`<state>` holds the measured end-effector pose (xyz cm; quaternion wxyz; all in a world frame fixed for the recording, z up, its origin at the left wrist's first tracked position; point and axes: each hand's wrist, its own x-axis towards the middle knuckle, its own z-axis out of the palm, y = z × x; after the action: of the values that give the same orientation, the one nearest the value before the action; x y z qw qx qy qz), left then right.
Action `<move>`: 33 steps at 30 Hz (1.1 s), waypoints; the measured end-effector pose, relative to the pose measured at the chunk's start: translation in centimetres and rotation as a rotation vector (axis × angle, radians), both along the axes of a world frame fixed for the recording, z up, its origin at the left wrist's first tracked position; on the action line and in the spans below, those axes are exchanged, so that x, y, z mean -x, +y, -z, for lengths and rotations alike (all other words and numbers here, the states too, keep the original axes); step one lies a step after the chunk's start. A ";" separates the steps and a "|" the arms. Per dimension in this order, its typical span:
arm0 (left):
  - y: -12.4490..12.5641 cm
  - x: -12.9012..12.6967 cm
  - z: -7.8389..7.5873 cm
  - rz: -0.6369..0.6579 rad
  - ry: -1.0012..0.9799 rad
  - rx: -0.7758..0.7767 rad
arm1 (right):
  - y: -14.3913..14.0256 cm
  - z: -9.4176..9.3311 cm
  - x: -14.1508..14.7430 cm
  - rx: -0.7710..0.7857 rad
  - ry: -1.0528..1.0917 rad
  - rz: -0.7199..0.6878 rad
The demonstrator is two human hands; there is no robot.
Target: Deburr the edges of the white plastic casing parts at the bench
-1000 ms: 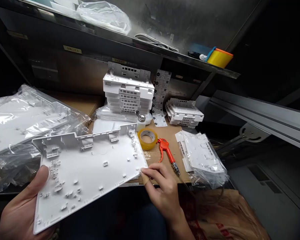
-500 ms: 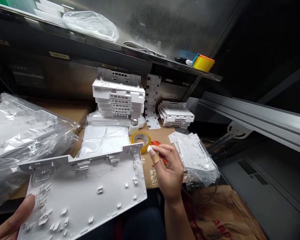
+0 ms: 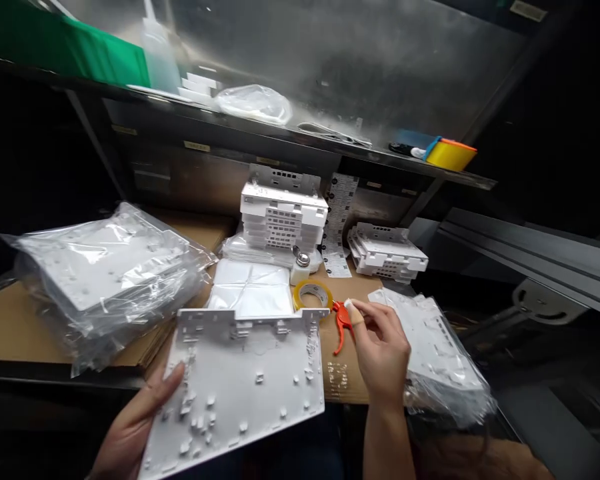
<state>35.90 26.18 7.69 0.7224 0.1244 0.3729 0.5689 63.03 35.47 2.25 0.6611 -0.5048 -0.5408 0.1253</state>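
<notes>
My left hand (image 3: 137, 420) grips the left edge of a large white plastic panel (image 3: 245, 387), its ribbed inner side facing up, held over the front edge of the bench. My right hand (image 3: 380, 350) hovers just right of the panel with fingers curled; a small white bit shows at the tip of a finger that wears a tan band. An orange-handled tool (image 3: 341, 325) lies on the cardboard just left of that hand. A yellow tape roll (image 3: 313, 294) sits behind the panel's far right corner.
Bagged white panels (image 3: 105, 267) lie at the left and more bagged panels (image 3: 437, 357) at the right. Stacks of white housings (image 3: 283, 220) (image 3: 386, 248) stand at the back, with a small bottle (image 3: 300, 265) and a label strip (image 3: 341, 223). A metal shelf (image 3: 280, 137) overhangs.
The view has swung and the panel now sits more central, turned squarer to me. My right hand left the panel's corner, rose with a small white bit at its fingertip, and hovers by the orange tool.
</notes>
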 end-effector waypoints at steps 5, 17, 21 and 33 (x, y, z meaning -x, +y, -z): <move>-0.1 -3.9 -0.4 -0.042 0.057 -0.039 | -2.6 -4.6 4.2 -0.187 -0.045 -0.207; -0.5 -6.2 -1.1 -0.023 0.038 -0.044 | -3.2 -5.8 8.2 -0.284 -0.043 -0.318; -0.6 -5.8 -0.8 -0.005 0.005 -0.031 | -2.9 -5.7 8.1 -0.233 -0.094 -0.397; -0.2 2.0 1.2 0.207 -0.190 -0.041 | 10.5 6.1 1.9 0.401 -0.072 -0.150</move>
<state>33.90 25.94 6.52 0.8065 0.1227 0.2764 0.5081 61.13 45.92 -3.85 0.5163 -0.5888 -0.5644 0.2610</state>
